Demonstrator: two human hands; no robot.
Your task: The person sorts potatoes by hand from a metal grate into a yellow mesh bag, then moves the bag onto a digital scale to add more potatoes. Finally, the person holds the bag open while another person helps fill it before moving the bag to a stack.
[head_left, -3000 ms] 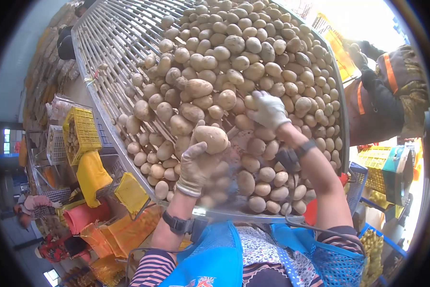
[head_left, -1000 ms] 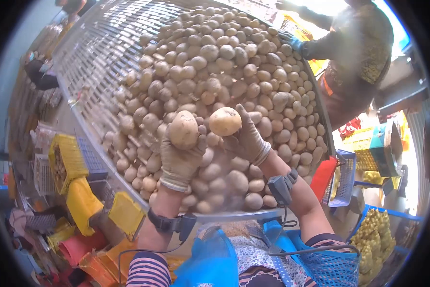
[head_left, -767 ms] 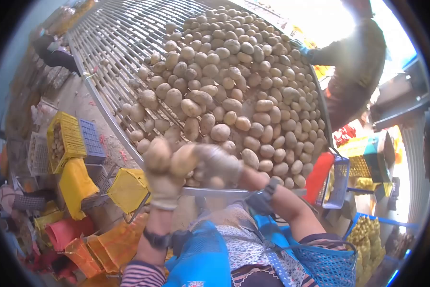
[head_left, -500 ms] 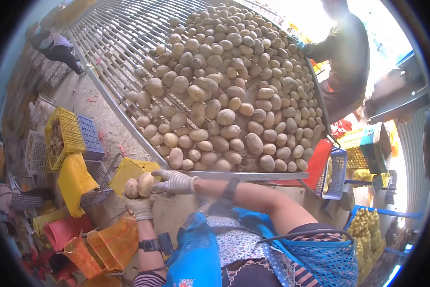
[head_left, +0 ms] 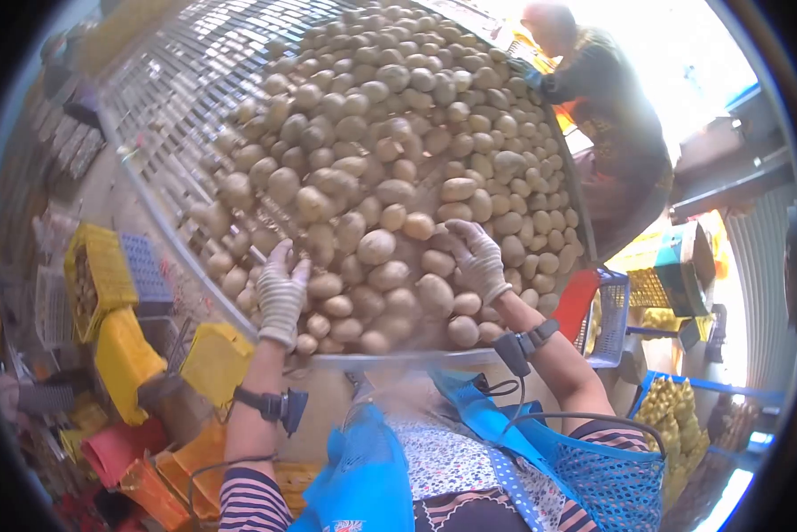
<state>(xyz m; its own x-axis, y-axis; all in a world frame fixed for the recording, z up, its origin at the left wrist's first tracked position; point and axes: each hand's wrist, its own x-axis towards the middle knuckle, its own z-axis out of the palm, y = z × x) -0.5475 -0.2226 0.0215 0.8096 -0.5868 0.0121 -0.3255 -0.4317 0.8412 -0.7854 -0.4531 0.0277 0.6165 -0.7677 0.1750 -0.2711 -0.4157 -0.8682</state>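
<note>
Potatoes (head_left: 377, 246) lie heaped on a slatted metal table (head_left: 168, 97). My left hand (head_left: 282, 297), in a pale knitted glove, is over the near left part of the pile, fingers apart, holding nothing. On the right, my right hand (head_left: 480, 259), gloved the same way, reaches among the potatoes with its fingers spread; its fingertips are beside a potato, and no potato shows in its palm. Both wrists wear dark bands.
Across the table at the upper right, a person (head_left: 607, 124) leans at its edge. Yellow crate (head_left: 106, 275), yellow bin (head_left: 125, 363) and orange bags (head_left: 155, 488) are at left. At right are a blue crate (head_left: 609, 319) and a potato-filled net bag (head_left: 671, 426).
Both hands have moved from beside the yellow bin to over the pile. The two potatoes held there are no longer in my hands. The view has shifted, and the other person leans further in.
</note>
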